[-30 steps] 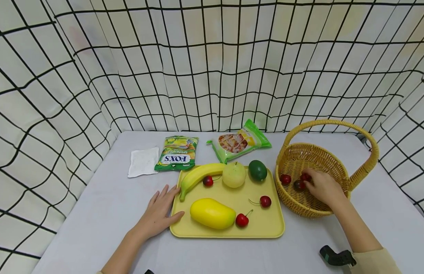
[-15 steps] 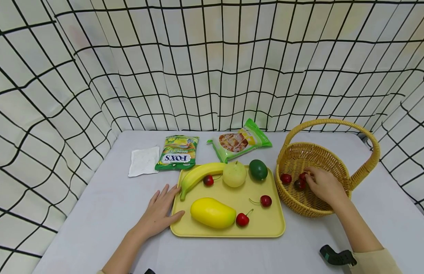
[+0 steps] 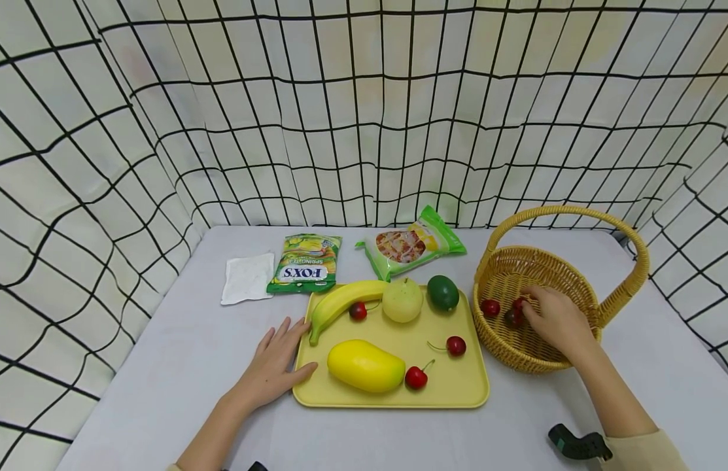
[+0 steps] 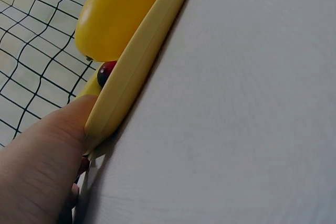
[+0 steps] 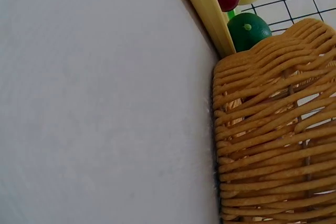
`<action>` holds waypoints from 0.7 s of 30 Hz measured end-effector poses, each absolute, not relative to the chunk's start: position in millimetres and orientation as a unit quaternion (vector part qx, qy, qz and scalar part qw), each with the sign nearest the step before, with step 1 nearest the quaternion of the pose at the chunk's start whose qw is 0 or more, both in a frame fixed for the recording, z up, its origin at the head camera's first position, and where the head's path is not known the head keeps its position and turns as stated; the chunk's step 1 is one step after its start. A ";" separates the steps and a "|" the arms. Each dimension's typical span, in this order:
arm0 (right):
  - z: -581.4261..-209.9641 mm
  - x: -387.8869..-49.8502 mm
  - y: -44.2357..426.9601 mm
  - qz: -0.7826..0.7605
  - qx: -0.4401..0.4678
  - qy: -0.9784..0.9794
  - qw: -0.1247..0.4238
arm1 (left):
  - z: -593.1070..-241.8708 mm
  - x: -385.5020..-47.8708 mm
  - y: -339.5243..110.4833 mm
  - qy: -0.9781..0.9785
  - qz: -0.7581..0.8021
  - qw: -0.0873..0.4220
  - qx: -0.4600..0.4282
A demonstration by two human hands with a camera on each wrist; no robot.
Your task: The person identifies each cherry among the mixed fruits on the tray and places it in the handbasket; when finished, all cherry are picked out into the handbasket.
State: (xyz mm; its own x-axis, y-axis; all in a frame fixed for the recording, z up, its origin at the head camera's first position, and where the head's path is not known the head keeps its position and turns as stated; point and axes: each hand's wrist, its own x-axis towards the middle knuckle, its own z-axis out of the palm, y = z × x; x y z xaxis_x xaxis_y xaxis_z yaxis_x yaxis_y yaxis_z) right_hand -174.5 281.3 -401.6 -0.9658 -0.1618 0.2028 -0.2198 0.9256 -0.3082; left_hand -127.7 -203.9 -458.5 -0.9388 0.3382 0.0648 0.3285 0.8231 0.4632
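My left hand [image 3: 275, 365] lies with fingers spread at the left edge of the yellow tray [image 3: 440, 392]; in the left wrist view its thumb [image 4: 58, 135] touches the rim. My right hand [image 3: 559, 320] reaches into the wicker basket [image 3: 537, 363], its thumb and index finger pinching a red cherry [image 3: 519, 303]. A darker cherry [image 3: 513, 318] touches that one, and another cherry [image 3: 490, 308] lies at the basket's left side. The right fingertips are partly hidden; the right wrist view shows only the basket's outer wall [image 5: 278, 145].
The tray bears a banana [image 3: 340, 304], a mango [image 3: 365, 367], a pale round fruit [image 3: 402, 301], a dark green fruit [image 3: 443, 293] and several cherries. Behind it lie a Fox's bag [image 3: 305, 263], a green snack pack [image 3: 407, 246] and a white packet [image 3: 247, 279]. The basket's handle [image 3: 575, 210] arches high.
Inside the basket, my right fingers have shifted slightly and the cherry at them has moved a little left. My left hand and the tray have stayed still.
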 end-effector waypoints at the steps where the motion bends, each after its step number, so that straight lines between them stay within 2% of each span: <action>1: -400.5 -173.9 280.2 0.166 0.099 -0.977 0.090 | -458.4 -127.5 -204.0 0.955 0.240 0.010 0.175; 21: -379.3 -161.0 247.4 0.154 0.126 -0.973 0.119 | -460.4 -127.9 -203.5 0.954 0.242 -0.005 0.179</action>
State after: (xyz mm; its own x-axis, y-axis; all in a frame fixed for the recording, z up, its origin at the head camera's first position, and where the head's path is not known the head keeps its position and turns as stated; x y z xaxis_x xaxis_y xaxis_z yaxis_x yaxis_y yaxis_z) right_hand -161.0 247.4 -379.3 -0.9398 -0.2090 0.2703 -0.2824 0.9205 -0.2700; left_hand -127.9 -203.5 -460.4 -0.9361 0.3385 0.0953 0.3430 0.8191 0.4598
